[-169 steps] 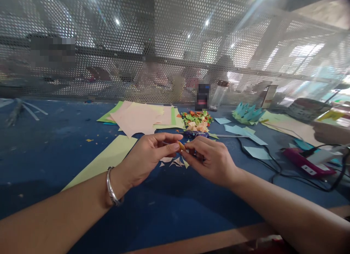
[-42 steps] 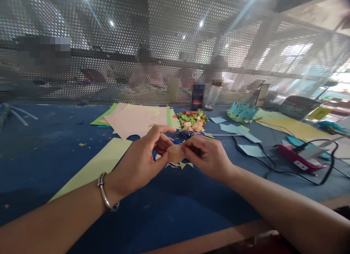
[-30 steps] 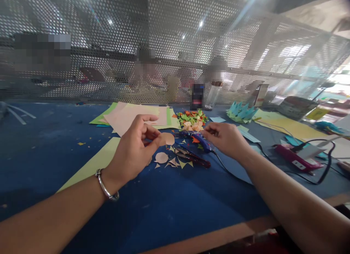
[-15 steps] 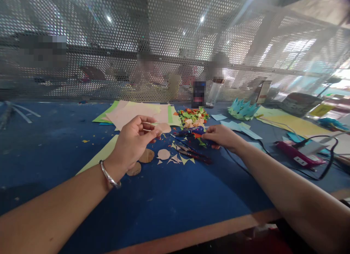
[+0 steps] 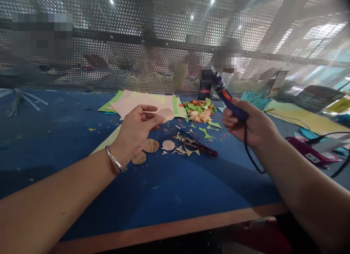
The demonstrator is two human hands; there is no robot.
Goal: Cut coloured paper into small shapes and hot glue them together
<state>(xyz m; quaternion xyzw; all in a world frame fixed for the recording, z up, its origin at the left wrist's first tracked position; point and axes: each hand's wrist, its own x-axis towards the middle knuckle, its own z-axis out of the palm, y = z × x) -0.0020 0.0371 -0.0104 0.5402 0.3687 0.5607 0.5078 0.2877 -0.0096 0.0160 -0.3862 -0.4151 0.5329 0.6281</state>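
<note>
My left hand (image 5: 140, 128) pinches a pale pink paper disc (image 5: 166, 115) between thumb and fingers, raised above the table. My right hand (image 5: 247, 122) is wrapped round a blue corded glue gun (image 5: 229, 100) with an orange part. The gun is held up, its front end tilted to the upper left and blurred. Below the left hand lie two brown discs (image 5: 151, 146) and another pink paper disc (image 5: 168, 145). Scissors (image 5: 201, 146) with dark red handles rest between the hands, beside a thin blue pen-like tool (image 5: 188, 135) and small paper offcuts (image 5: 180, 150).
Coloured paper sheets (image 5: 142, 100) lie at the back, beside a heap of green and orange paper scraps (image 5: 201, 110). To the right are a spiky blue paper piece (image 5: 255, 100) and a magenta power strip (image 5: 311, 150) with cables. A perforated metal screen (image 5: 169, 27) stands behind the blue table.
My right hand has lifted the glue gun off the table, up and to the right, and its front end now points upward. The left hand keeps its pinch on the pink disc.
</note>
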